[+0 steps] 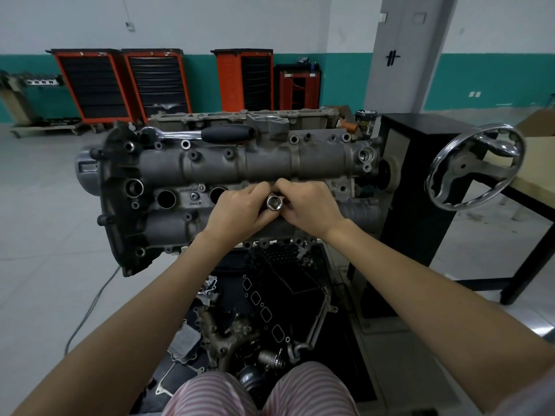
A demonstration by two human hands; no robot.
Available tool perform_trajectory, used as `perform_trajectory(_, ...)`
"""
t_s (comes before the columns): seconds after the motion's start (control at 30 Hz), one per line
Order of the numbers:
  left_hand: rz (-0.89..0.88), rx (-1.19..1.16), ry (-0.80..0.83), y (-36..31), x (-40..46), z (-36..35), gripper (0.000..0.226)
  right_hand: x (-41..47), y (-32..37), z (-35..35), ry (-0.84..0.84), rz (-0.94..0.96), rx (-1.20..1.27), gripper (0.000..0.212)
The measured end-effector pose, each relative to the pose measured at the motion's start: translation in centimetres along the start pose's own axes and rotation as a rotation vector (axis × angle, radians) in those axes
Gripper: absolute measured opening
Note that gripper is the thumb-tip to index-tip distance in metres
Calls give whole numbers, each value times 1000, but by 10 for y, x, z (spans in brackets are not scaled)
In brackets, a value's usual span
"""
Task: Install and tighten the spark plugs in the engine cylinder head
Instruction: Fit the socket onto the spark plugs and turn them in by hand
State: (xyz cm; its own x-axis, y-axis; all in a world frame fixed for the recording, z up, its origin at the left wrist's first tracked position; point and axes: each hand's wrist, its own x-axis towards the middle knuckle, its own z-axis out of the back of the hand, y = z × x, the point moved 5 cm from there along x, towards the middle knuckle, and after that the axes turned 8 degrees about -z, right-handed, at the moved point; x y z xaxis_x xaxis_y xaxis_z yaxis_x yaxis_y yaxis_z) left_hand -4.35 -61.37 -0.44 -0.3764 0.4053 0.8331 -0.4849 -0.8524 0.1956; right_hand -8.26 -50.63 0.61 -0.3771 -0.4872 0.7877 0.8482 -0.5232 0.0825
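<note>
The grey engine cylinder head (216, 163) sits on a stand in front of me, its row of spark plug wells facing up. Two open wells (166, 199) show at the left. Over a well near the middle stands a chrome socket (274, 202), its open end toward me. My left hand (240, 210) and my right hand (309, 207) both grip the socket with curled fingers, one on each side. No spark plug is visible; the socket and hands hide the well below. A chrome ratchet with a black handle (204, 134) lies on the head's far edge.
A chrome handwheel (474, 168) juts out at the right of the stand, beside a black cabinet (420, 187) and a table. Loose engine parts and gaskets (264, 313) lie in a tray below the head. Orange tool carts (126, 85) line the back wall.
</note>
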Motion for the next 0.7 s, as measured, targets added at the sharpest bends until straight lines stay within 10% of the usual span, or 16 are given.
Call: perform_trajectory(0.7,-9,7,-38,2,-2,0,36,-1,-2,-1,-17,31,-25,18)
